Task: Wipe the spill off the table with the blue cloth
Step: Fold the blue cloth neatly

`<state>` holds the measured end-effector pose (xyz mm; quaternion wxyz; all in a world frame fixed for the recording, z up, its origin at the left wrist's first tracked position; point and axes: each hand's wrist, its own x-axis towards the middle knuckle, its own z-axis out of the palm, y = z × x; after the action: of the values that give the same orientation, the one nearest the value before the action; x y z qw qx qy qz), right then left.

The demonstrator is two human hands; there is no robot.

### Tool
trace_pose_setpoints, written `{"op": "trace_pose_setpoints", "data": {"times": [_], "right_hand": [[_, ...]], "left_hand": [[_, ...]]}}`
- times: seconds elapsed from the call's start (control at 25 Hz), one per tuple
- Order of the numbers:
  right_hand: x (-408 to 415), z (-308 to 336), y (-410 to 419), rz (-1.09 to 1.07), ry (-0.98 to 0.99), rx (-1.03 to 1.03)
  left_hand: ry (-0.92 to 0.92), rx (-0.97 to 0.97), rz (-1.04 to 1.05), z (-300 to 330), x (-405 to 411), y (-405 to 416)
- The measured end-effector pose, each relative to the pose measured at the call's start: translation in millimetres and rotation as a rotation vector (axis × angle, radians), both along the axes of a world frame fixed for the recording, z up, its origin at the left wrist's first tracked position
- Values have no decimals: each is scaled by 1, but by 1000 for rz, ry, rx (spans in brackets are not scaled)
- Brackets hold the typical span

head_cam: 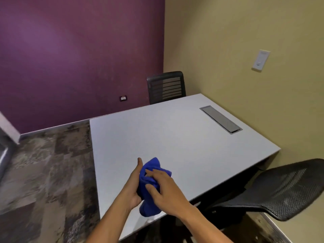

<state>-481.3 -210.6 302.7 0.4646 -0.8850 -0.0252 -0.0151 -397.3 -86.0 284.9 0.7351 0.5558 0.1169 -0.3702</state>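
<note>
A bunched blue cloth [150,168] is held over the near part of the grey table [175,137]. My left hand [134,186] cups it from the left, thumb pointing up. My right hand [165,187] lies on top of the cloth with the fingers pressed into its folds. The lower end of the cloth hangs down close to the table's front edge. A small pale wet-looking patch [150,220] shows on the table just under the cloth; I cannot tell more about the spill.
A metal cable hatch [221,119] is set into the far right of the table. One black mesh chair [287,188] stands at the right side, another black chair [166,86] at the far end. Patterned carpet [49,172] lies on the left, with walls close behind and to the right.
</note>
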Motion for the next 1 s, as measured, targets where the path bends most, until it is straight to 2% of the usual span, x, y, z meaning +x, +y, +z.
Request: {"op": "trace_pose_setpoints", "data": {"times": [0.08,0.16,0.24,0.36,0.44,0.48,0.52,0.6,0.68,0.72,0.8,0.92,1.0], "right_hand": [[0,0,-1,196,-29,-161],[4,-2,1,378,-84,-305],[10,-1,4,466,-104,-264],[24,1,-3,321,-204,77],[32,-9,-12,41,-306,239],[36,-17,-16,-110,-295,298],[39,-23,-21,-247,-228,350],[47,-23,-29,-357,79,552],[58,-23,-37,-202,387,851],[62,-22,-39,-81,464,1004],[68,-19,-39,56,493,1169],[70,-14,-37,75,440,1072],[75,-13,-39,-3,421,1008]], "left_hand": [[45,-59,-6,6,3,13],[11,-61,-76,15,11,27],[-77,-5,-133,25,20,40],[-134,10,-54,37,33,49],[-111,-30,21,43,41,53],[-101,-64,37,47,44,54],[-96,-112,49,52,46,56],[-87,-241,47,61,49,59],[-115,-322,36,69,51,64],[-141,-321,55,72,53,65],[-175,-274,112,72,58,68],[-171,-123,175,60,67,78],[-241,-18,186,47,69,87]]}}
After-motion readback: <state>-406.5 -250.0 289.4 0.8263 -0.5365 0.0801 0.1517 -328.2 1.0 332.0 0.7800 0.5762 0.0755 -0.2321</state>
